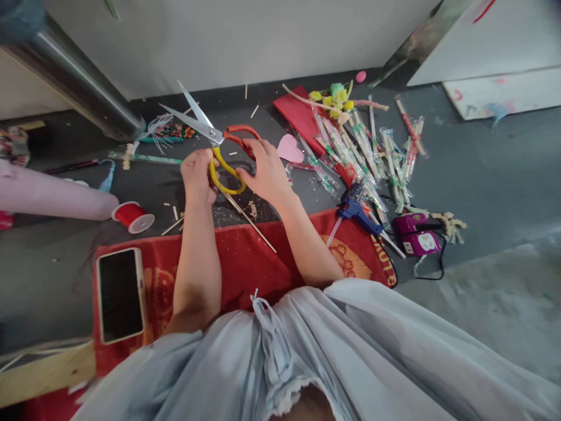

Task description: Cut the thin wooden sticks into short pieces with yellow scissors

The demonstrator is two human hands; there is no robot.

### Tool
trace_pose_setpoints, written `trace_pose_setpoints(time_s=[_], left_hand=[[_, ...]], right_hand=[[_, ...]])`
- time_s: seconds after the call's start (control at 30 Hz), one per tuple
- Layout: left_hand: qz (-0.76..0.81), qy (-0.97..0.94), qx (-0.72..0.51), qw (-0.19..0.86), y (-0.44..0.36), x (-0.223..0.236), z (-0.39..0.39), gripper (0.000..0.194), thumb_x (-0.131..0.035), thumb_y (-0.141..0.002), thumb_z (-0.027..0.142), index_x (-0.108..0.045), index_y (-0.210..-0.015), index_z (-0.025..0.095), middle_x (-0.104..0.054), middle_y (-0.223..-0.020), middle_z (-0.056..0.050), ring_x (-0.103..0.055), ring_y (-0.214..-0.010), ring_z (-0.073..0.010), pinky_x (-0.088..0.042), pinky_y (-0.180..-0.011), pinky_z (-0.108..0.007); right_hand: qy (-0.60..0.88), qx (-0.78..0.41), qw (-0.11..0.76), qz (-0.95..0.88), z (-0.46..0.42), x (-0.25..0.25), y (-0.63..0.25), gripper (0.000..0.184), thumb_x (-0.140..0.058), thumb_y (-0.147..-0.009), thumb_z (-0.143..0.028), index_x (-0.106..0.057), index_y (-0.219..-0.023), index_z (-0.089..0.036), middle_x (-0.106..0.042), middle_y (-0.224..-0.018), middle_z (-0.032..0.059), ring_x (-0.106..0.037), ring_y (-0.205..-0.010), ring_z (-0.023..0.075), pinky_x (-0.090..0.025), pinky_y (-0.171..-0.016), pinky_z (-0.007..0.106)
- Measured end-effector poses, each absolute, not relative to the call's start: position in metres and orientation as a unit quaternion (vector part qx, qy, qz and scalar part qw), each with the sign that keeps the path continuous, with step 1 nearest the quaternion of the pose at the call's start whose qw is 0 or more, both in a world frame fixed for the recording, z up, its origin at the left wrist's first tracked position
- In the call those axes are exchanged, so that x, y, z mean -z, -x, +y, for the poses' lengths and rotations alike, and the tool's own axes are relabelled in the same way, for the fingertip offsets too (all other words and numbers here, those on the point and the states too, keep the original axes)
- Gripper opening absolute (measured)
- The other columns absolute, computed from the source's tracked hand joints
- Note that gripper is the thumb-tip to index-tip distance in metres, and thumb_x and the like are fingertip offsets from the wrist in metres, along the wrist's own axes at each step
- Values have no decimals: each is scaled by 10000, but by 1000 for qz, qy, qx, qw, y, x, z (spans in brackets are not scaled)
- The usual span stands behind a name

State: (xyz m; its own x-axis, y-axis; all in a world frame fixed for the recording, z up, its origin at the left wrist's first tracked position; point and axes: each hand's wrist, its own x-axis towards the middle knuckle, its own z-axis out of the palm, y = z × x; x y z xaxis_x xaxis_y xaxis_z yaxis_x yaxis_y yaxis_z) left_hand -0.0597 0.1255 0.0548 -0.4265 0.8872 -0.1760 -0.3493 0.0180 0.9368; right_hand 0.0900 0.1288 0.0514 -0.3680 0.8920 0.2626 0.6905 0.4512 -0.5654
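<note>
A pair of scissors (215, 137) with one orange-red and one yellow handle is held up, its blades spread and pointing to the far left. My right hand (267, 172) grips the handles, its fingers at the red loop and the thumb at the yellow one. My left hand (197, 175) is closed, with the thumb pressed at the base of the yellow handle. A thin wooden stick (249, 219) slants down from beside the left fingers over the red cloth; whether that hand also grips it I cannot tell. Short cut stick pieces (253, 209) lie below.
A red cloth (236, 263) carries a phone (120, 295) at left. Beyond are a red thread spool (133, 217), a metal post (92, 79) and a pink heart (290, 148). Right lie wrapped sticks (350, 146), a blue glue gun (357, 213) and a purple box (415, 235).
</note>
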Motion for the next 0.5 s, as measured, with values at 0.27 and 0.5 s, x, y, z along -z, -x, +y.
trace_pose_setpoints(time_s=[0.27,0.5], left_hand=[[523,-275,-633,500,60,-50,128,161,-632,-746,183,-591,-590,184,-464,-422,70,-295,-304,-22,-192,-311,-170],[517,-293,-605,530,62,-51,124,90,-670,-743,261,-675,-709,178,-591,-506,47,-348,-321,-12,-235,-310,-132]], right_hand=[[475,-223,349,-777,124,-44,-80,506,-552,-802,-204,-404,-1278,-114,-561,-1127,133,-541,-1097,250,-443,-1023,461],[501,-268,409,-714,123,-37,-68,673,-689,-716,-288,-384,-1285,-99,-522,-1188,163,-511,-1134,264,-446,-1021,448]])
